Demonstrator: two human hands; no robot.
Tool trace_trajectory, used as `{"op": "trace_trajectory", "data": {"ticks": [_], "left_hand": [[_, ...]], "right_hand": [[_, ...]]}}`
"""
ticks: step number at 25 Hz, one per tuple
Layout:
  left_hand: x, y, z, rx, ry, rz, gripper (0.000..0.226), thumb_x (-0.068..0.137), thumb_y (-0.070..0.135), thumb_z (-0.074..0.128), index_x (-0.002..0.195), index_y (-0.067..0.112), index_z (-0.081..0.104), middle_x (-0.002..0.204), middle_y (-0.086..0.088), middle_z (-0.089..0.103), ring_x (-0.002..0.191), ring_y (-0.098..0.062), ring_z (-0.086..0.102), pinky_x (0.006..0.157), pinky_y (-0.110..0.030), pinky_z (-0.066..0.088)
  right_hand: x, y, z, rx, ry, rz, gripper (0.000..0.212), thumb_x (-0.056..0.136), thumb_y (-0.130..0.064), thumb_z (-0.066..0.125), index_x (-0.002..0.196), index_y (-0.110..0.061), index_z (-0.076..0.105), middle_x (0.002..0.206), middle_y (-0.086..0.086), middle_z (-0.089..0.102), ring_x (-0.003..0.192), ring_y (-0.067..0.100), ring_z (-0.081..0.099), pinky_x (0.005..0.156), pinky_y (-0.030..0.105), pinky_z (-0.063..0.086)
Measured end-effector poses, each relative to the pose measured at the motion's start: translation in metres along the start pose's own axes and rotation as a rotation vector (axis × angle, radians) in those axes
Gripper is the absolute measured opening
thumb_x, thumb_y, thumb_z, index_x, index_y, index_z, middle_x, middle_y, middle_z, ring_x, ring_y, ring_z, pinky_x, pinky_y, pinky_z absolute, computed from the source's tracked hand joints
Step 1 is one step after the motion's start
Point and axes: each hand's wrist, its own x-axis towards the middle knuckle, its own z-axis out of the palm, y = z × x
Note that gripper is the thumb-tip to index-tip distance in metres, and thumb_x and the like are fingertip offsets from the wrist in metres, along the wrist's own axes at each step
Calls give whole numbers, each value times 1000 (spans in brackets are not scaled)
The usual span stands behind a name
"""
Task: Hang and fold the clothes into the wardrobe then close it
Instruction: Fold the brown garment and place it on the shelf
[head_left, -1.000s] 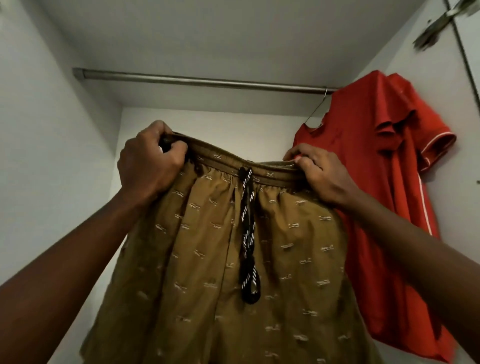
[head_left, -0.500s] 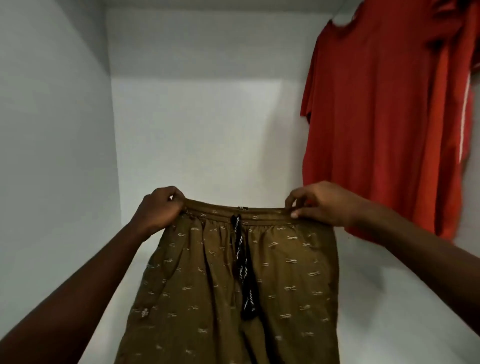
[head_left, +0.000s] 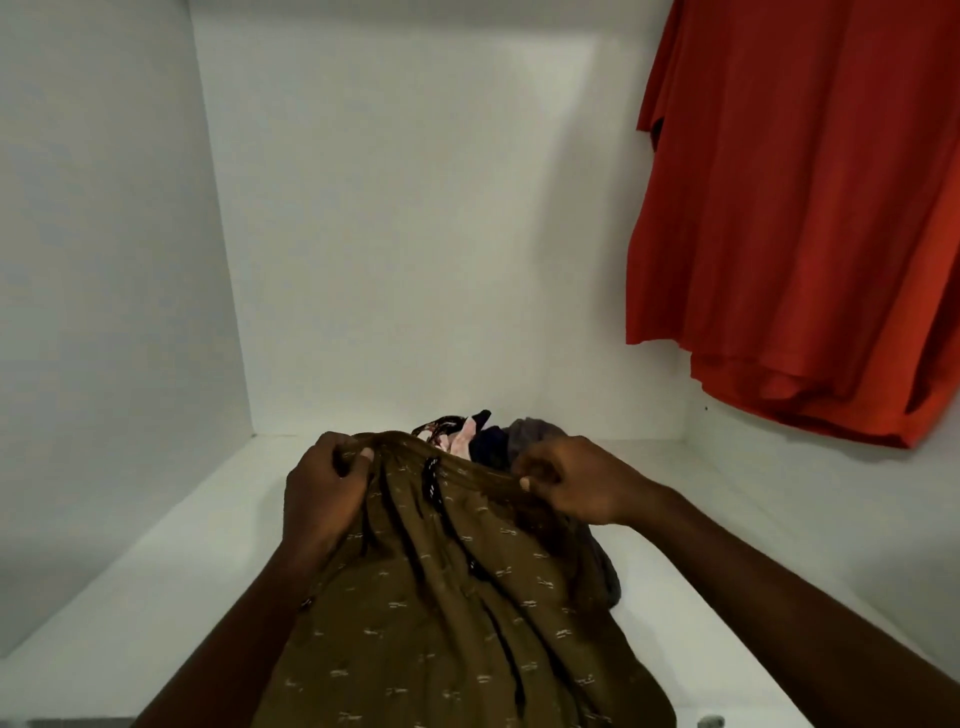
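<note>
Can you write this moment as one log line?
shorts: draped over pile on shelf | left hand: grips waistband | right hand: pinches waistband | red shirt: hanging

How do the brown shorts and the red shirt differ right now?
The brown shorts carry a small pale pattern and a dark drawstring; the red shirt looks plain. The shorts are gripped at the waistband by the left hand and right hand, low over the wardrobe floor; the shirt hangs free at the right, untouched. Both are inside the wardrobe.
</note>
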Motion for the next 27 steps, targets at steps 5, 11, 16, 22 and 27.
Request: {"op": "trace_trajectory", "data": {"ticks": [5, 11, 16, 22, 27], "left_hand": [[-34, -20, 4, -18, 69, 83, 24, 92, 42, 73, 78, 26, 61, 76, 7, 67, 73, -11, 65, 67, -33, 53], [-36, -41, -17, -54, 169, 6, 14, 91, 29, 76, 94, 25, 63, 79, 11, 70, 71, -6, 68, 68, -33, 57], [-22, -43, -32, -213, 186, -65, 17, 92, 27, 77, 108, 25, 71, 90, 9, 72, 87, -11, 70, 83, -34, 57], [-19, -26, -26, -402, 157, -107, 7, 92, 26, 76, 95, 32, 73, 94, 6, 75, 94, -20, 72, 87, -48, 61], [-25, -22, -24, -499, 180, -105, 20, 91, 12, 76, 97, 32, 73, 100, 0, 75, 93, -27, 74, 70, -36, 61]], "right_hand": [[33, 20, 37, -155, 22, 135, 37, 99, -32, 60, 135, -24, 57, 133, 2, 53, 117, 18, 51, 96, 35, 48], [49, 39, 46, -163, -9, 191, 23, 89, -44, 72, 98, -30, 56, 97, -5, 63, 90, 16, 60, 73, 34, 51], [42, 41, 41, -285, 39, 7, 39, 88, -46, 73, 116, -24, 59, 107, -5, 49, 105, 12, 40, 83, 29, 36], [33, 47, 48, 76, 134, 145, 25, 87, -33, 78, 106, -30, 61, 103, -9, 63, 96, 12, 61, 74, 27, 52], [36, 45, 52, 191, 18, 233, 38, 92, -42, 72, 123, -22, 64, 108, -7, 63, 101, 14, 63, 75, 23, 47]]}}
